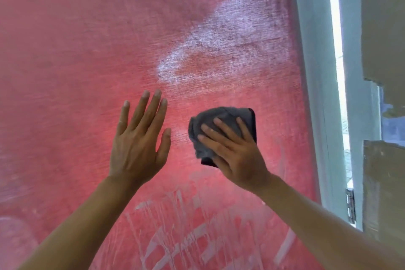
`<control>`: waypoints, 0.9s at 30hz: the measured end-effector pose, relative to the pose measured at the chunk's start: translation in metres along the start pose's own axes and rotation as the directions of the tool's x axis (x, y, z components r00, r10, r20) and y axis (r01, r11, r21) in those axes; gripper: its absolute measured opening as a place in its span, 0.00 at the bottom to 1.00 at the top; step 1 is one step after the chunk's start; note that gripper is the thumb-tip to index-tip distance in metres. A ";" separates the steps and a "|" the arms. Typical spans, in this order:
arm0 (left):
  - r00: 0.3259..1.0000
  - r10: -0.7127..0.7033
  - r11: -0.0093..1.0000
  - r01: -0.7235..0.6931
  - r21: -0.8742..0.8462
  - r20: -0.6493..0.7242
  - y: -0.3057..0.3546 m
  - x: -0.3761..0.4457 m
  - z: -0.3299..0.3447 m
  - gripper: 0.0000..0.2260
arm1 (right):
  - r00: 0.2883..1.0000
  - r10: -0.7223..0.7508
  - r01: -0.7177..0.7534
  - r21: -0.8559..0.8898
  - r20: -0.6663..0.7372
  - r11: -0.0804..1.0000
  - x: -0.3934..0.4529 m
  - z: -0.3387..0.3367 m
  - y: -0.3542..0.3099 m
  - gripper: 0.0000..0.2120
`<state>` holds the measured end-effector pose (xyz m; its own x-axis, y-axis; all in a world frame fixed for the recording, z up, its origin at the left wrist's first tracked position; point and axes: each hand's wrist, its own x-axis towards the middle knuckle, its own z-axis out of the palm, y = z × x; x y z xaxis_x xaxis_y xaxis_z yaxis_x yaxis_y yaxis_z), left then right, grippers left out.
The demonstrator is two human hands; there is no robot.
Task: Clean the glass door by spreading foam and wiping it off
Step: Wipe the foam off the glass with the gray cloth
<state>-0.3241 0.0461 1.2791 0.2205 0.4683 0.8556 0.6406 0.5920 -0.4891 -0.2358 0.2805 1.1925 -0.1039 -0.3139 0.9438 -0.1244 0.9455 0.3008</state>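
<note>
The glass door (92, 39) fills most of the view and looks red, with a thin streaky film on it. A white smear of foam (221, 35) sits at the upper right, and white runs of foam (182, 232) trail down near the bottom. My left hand (138, 140) lies flat on the glass with straight, spread fingers. Just to its right, my right hand (236, 151) presses a bunched grey cloth (221, 116) against the glass, fingers spread over it.
A pale grey-white door frame (315, 72) runs down the right side, with a bright gap (337, 28) beside it. A metal hinge (350, 206) sits low on the frame. Brownish panels (385, 17) cover the far right.
</note>
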 end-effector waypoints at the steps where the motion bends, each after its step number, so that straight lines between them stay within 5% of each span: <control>1: 1.000 0.000 1.000 0.000 0.001 0.000 0.000 0.000 0.000 0.24 | 1.000 0.010 -0.010 0.002 -0.010 1.000 0.001 -0.004 0.008 0.19; 3: 1.000 -0.002 1.000 0.002 0.000 0.004 -0.001 0.000 0.000 0.24 | 0.950 0.268 -0.265 0.044 -0.161 0.963 0.015 -0.008 0.025 0.19; 6: 1.000 -0.001 1.000 0.001 -0.001 0.009 -0.001 0.000 0.001 0.24 | 0.615 0.695 -0.674 0.210 -0.372 0.708 0.053 -0.011 0.043 0.19; 8: 1.000 -0.010 1.000 0.010 -0.002 0.006 -0.001 0.000 0.001 0.24 | 0.512 0.761 -0.739 0.248 -0.398 0.627 0.074 -0.005 0.034 0.20; 9: 1.000 -0.015 1.000 0.015 -0.001 0.006 0.000 0.000 0.001 0.24 | 0.537 0.746 -0.720 0.247 -0.393 0.648 0.079 0.000 0.023 0.20; 11: 1.000 -0.027 1.000 0.027 -0.003 0.010 0.003 0.001 0.000 0.24 | 0.725 0.600 -0.574 0.185 -0.338 0.798 0.071 0.010 -0.005 0.20; 13: 0.999 -0.035 0.999 0.035 -0.013 0.021 0.005 0.001 -0.002 0.24 | 0.935 0.294 -0.282 0.086 -0.199 0.956 0.045 0.019 -0.033 0.18; 14: 0.999 -0.040 0.999 0.041 -0.018 0.027 0.004 -0.002 -0.004 0.24 | 0.980 0.145 -0.138 0.060 -0.134 0.989 0.033 0.020 -0.039 0.18; 17: 0.996 -0.082 0.996 0.082 0.020 0.029 -0.003 -0.017 -0.012 0.25 | 0.992 0.062 -0.057 0.047 -0.110 0.997 0.034 0.014 -0.027 0.18; 23: 0.992 -0.118 0.987 0.113 0.115 0.045 -0.045 -0.049 -0.035 0.25 | 0.816 0.473 -0.460 0.121 -0.333 0.880 0.103 0.026 -0.034 0.17; 25: 0.992 -0.113 0.988 0.106 0.114 0.052 -0.055 -0.056 -0.039 0.26 | 0.832 0.453 -0.434 0.135 -0.320 0.891 0.103 0.035 -0.056 0.17; 27: 0.993 -0.101 0.990 0.094 0.105 0.065 -0.060 -0.062 -0.040 0.25 | 0.923 0.311 -0.289 0.124 -0.226 0.949 0.081 0.045 -0.089 0.17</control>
<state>-0.3464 -0.0450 1.2624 0.1067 0.4476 0.8878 0.5776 0.6989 -0.4218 -0.2776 0.1675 1.2357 0.0886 0.0236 0.9958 -0.2100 0.9777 -0.0045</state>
